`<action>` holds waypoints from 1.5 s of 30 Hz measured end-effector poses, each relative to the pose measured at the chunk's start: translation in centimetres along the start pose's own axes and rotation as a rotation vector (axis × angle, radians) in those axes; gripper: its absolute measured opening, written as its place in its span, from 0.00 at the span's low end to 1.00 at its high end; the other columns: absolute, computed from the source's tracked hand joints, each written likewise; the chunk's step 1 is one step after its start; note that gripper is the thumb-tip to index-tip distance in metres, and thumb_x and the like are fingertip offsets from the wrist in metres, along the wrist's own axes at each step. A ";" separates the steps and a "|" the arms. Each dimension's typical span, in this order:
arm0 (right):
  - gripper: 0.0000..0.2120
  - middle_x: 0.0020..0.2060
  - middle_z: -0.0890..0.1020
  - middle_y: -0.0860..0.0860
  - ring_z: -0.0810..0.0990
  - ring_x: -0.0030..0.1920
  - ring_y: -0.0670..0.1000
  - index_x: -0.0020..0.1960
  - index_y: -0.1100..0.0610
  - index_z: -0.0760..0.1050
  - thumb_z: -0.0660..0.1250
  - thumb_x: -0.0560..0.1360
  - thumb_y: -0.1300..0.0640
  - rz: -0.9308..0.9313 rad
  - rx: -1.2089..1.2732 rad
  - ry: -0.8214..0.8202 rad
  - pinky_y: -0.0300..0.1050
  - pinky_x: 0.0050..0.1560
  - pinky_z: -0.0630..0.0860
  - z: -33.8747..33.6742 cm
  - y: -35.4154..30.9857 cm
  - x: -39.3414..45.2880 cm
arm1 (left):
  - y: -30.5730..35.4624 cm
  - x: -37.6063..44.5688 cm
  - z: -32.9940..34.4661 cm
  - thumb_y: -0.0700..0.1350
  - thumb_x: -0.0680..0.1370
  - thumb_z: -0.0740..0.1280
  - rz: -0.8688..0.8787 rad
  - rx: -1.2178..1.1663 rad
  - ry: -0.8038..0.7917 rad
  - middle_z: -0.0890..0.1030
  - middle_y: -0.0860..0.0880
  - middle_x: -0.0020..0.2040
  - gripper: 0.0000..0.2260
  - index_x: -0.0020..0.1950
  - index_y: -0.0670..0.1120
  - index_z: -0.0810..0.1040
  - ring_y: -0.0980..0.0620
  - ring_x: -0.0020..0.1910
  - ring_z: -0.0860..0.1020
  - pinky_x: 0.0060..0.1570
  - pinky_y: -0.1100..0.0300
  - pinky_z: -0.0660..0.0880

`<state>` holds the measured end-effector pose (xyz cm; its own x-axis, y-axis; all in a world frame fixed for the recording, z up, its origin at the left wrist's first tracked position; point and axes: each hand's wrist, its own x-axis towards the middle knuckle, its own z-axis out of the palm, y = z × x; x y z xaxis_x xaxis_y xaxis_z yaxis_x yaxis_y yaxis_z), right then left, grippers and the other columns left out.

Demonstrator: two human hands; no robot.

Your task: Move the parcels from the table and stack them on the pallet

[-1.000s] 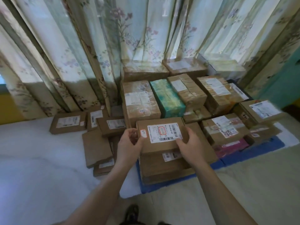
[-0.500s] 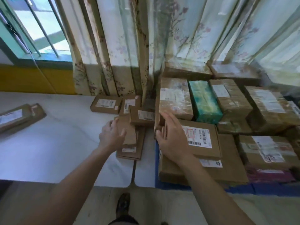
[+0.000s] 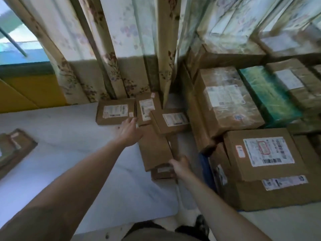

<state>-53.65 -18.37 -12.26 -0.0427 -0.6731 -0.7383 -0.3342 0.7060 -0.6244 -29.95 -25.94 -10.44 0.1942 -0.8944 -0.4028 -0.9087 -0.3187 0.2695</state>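
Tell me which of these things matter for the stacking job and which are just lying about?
Part of the job:
- flat brown cardboard parcels on the white table
- stacked brown boxes with labels on the blue pallet
- left hand, right hand

Just there:
- flowered curtains
- window
- yellow wall

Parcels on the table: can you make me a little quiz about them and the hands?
1. True or false: the green parcel lies on the white table.
2. Which hand touches the near end of the plain brown parcel? A left, B right.
3. Fill in: the left hand reaches toward the parcels by the ____.

Key: 1 false, it sits among the stacked boxes on the right. 2 B, the right hand. 3 curtain.
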 end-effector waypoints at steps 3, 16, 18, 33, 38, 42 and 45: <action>0.12 0.49 0.84 0.53 0.84 0.44 0.53 0.61 0.51 0.74 0.69 0.79 0.58 0.116 0.179 -0.058 0.44 0.36 0.78 1.5 0.4 0.4 | -2.1 4.1 2.6 0.62 0.69 0.68 -0.010 -0.199 -0.198 0.72 0.45 0.74 0.41 0.80 0.53 0.60 0.43 0.68 0.74 0.65 0.42 0.75; 0.19 0.57 0.80 0.49 0.80 0.58 0.53 0.70 0.50 0.71 0.68 0.81 0.49 -0.088 0.367 -0.016 0.56 0.64 0.77 7.8 -8.0 -1.6 | -7.8 -1.9 0.2 0.59 0.85 0.54 -0.406 -0.801 0.053 0.77 0.40 0.66 0.22 0.69 0.44 0.72 0.40 0.62 0.76 0.64 0.46 0.72; 0.14 0.56 0.82 0.46 0.81 0.58 0.51 0.64 0.46 0.75 0.70 0.80 0.51 -0.226 0.331 -0.046 0.52 0.60 0.80 8.4 -10.1 -3.1 | -9.1 -3.3 -0.8 0.60 0.84 0.55 -0.473 -0.977 0.159 0.77 0.42 0.62 0.20 0.65 0.45 0.71 0.42 0.58 0.76 0.64 0.44 0.73; 0.38 0.77 0.67 0.47 0.68 0.76 0.47 0.79 0.35 0.61 0.68 0.72 0.50 -0.807 0.173 -0.137 0.55 0.74 0.69 -6.3 -13.4 -11.8 | 4.7 -12.7 -9.0 0.51 0.75 0.68 0.162 -1.842 0.505 0.80 0.42 0.62 0.22 0.66 0.42 0.79 0.47 0.61 0.79 0.61 0.51 0.76; 0.32 0.71 0.73 0.42 0.76 0.67 0.40 0.78 0.39 0.66 0.69 0.77 0.56 -0.859 0.373 0.054 0.42 0.66 0.76 -15.2 -10.5 -13.1 | 14.0 -15.9 -7.3 0.43 0.71 0.66 0.328 -1.709 0.497 0.78 0.40 0.63 0.27 0.70 0.38 0.77 0.43 0.57 0.78 0.54 0.51 0.76; 0.32 0.68 0.73 0.38 0.77 0.63 0.37 0.77 0.39 0.65 0.68 0.80 0.62 -0.882 0.383 0.147 0.36 0.60 0.79 -22.7 -7.9 -13.4 | 21.3 -18.0 -4.5 0.42 0.72 0.64 0.371 -1.580 0.502 0.80 0.45 0.65 0.27 0.73 0.45 0.75 0.42 0.64 0.79 0.65 0.44 0.76; 0.29 0.67 0.72 0.38 0.76 0.59 0.32 0.76 0.37 0.65 0.68 0.81 0.56 -0.887 0.348 0.212 0.34 0.53 0.80 -27.1 -5.9 -13.1 | 25.4 -19.3 -1.7 0.38 0.75 0.58 0.428 -1.464 0.509 0.80 0.48 0.64 0.27 0.75 0.46 0.73 0.47 0.64 0.79 0.65 0.46 0.76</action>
<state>-76.62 -19.71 7.98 -0.0896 -0.9931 0.0760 -0.0316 -0.0735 -0.9968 -56.11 -17.27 5.71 0.3989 -0.9035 0.1565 0.1335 0.2260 0.9649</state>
